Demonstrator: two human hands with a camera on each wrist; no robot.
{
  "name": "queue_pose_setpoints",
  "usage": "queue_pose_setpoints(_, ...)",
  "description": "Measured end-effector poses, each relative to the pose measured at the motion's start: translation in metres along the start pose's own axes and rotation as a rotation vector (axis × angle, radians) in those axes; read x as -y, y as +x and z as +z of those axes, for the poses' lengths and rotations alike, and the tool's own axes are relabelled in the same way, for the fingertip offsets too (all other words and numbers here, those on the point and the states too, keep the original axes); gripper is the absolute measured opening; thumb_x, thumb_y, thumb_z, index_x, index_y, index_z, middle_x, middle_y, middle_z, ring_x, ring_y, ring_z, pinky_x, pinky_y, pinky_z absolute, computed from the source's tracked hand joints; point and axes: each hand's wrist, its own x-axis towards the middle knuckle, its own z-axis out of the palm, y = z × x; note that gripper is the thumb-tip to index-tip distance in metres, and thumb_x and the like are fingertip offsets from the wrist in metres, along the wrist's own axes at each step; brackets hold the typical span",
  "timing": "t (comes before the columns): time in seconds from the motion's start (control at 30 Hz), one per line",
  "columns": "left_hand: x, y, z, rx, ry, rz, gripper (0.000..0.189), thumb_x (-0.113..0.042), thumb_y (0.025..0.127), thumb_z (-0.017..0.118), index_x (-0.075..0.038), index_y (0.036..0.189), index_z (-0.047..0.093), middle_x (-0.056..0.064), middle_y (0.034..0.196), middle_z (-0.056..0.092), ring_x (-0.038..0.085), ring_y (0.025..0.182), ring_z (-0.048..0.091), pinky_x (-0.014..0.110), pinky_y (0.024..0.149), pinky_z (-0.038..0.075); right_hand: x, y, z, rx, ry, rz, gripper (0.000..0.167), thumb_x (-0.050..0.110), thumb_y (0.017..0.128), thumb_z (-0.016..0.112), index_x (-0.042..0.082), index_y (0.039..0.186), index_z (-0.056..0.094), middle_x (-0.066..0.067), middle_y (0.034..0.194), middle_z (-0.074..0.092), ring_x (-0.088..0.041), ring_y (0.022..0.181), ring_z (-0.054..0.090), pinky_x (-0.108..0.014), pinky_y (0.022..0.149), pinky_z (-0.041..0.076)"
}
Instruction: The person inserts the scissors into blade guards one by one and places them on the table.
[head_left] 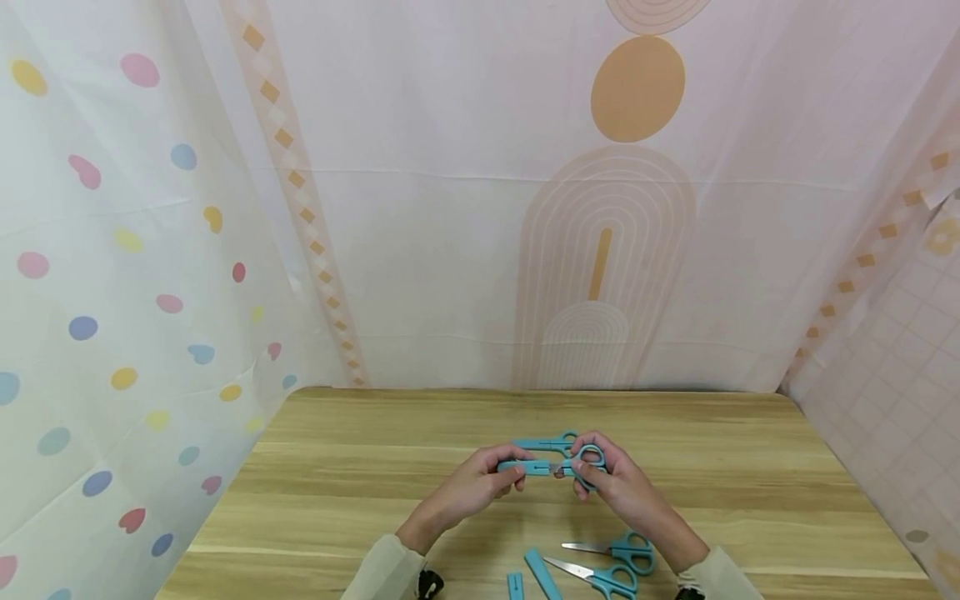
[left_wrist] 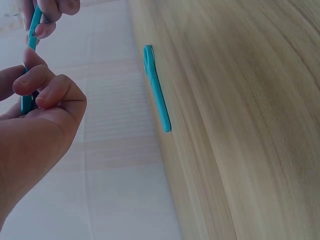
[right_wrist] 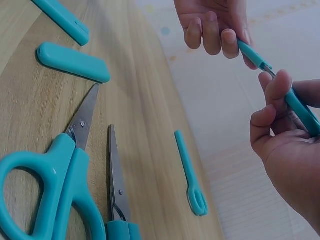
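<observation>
My left hand (head_left: 472, 485) pinches a turquoise blade cap (head_left: 536, 467) between thumb and fingers. A pair of scissors (head_left: 592, 452) with turquoise handles is held at the handles by my right hand (head_left: 619, 477). The cap covers most of the blades, and a short stretch of metal shows between cap and handles. Both hands are raised above the table, as the right wrist view shows. Behind them lies another pair of scissors (left_wrist: 159, 95), its blades covered by a cap.
Nearer the person, two uncapped pairs of scissors, one (right_wrist: 60, 160) beside the other (right_wrist: 120, 200), lie on the wooden table (head_left: 360, 517). Two loose turquoise caps, one long (head_left: 542, 573) and one partly cut off by the frame (head_left: 515, 586), lie left of them. A patterned curtain (head_left: 435, 250) hangs behind the table.
</observation>
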Motion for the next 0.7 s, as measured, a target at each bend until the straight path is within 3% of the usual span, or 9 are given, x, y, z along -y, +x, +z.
queue_pose_setpoints(0.3, 0.0022, 0.0008, 0.0001, 0.005, -0.006, 0.005, 0.021, -0.014, 0.105, 0.048, -0.006, 0.117, 0.063, 0.000, 0.087, 0.057, 0.009, 0.066, 0.038, 0.019, 0.058, 0.033, -0.0024, 0.0000, 0.0007, 0.015, -0.024, 0.016, 0.015, 0.023, 0.106, 0.049, 0.013, 0.115, 0.044, -0.013, 0.115, 0.068, -0.011, 0.072, 0.056, -0.028, 0.072, 0.048)
queue_pose_setpoints(0.57, 0.0033, 0.0009, -0.0006, 0.007, -0.026, 0.009, 0.021, -0.013, 0.105, 0.047, -0.003, 0.116, 0.062, 0.000, 0.086, 0.057, 0.008, 0.064, 0.036, 0.019, 0.058, 0.032, -0.0030, 0.0007, 0.0050, -0.004, -0.033, -0.027, 0.029, 0.018, 0.106, 0.047, -0.007, 0.118, 0.037, -0.027, 0.116, 0.064, -0.010, 0.070, 0.056, -0.027, 0.072, 0.049)
queue_pose_setpoints(0.7, 0.0044, 0.0013, -0.0006, 0.011, -0.048, 0.004, 0.021, -0.013, 0.105, 0.047, -0.002, 0.116, 0.061, 0.000, 0.086, 0.056, 0.008, 0.062, 0.035, 0.018, 0.057, 0.031, -0.0039, 0.0017, 0.0068, -0.022, -0.028, -0.031, 0.030, 0.017, 0.106, 0.046, -0.009, 0.118, 0.036, -0.032, 0.114, 0.062, -0.011, 0.069, 0.055, -0.027, 0.069, 0.049)
